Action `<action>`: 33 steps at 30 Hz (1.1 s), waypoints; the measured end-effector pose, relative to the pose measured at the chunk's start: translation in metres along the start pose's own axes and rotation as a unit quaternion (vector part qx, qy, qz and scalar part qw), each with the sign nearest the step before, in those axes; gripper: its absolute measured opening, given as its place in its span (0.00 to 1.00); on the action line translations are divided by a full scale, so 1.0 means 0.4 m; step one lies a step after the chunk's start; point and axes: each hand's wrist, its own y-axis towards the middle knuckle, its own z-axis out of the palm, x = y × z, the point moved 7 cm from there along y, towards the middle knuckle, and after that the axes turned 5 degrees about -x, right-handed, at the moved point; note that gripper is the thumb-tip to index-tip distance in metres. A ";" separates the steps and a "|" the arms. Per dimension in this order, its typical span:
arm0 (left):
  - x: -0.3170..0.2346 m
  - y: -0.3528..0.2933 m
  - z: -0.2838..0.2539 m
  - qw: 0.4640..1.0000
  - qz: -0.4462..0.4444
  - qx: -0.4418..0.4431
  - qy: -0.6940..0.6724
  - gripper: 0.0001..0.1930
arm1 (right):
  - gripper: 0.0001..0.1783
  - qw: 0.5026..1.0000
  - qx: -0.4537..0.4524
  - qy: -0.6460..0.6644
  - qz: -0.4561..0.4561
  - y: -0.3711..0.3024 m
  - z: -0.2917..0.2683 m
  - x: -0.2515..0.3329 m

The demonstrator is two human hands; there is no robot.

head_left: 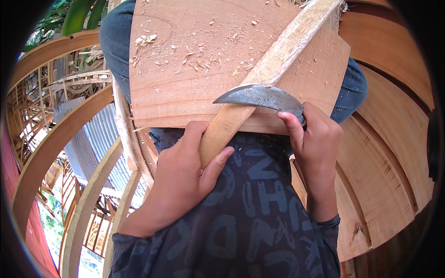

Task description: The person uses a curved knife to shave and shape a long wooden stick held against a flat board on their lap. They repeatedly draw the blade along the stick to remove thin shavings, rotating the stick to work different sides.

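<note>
A long wooden stick (282, 48) slants across a broad wooden board (185, 88) from the far right toward my body. My left hand (178, 178) is closed around its near, smoother end. In my right hand (317, 139) is a curved knife (264, 96) with a dark, sickle-like blade; my thumb presses on the blade near its base, and the handle is hidden in my fingers. The blade lies across the stick, touching it, with its tip pointing left. Beyond the blade the stick's surface is paler and rougher.
Wood shavings (197, 60) are scattered over the board, which rests across my legs (116, 41). Curved wooden rails (60, 153) and corrugated metal sheeting (99, 143) lie to the left. Wide wooden planks (375, 176) with dark gaps run along the right.
</note>
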 end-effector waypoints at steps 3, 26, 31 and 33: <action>0.000 0.001 0.005 1.000 0.009 0.007 0.000 0.20 | 0.28 1.000 0.000 0.002 0.008 -0.008 -0.004 -0.012; 0.091 -0.052 0.007 0.986 -0.083 0.076 -0.123 0.14 | 0.09 0.677 0.263 0.612 0.313 -0.097 0.070 -0.026; 0.091 -0.045 0.011 0.989 -0.084 0.085 -0.085 0.14 | 0.10 0.670 0.320 0.610 0.277 -0.122 0.082 0.005; 0.090 -0.046 0.012 0.989 -0.085 0.074 -0.093 0.13 | 0.09 0.690 0.366 0.574 0.246 -0.119 0.071 0.016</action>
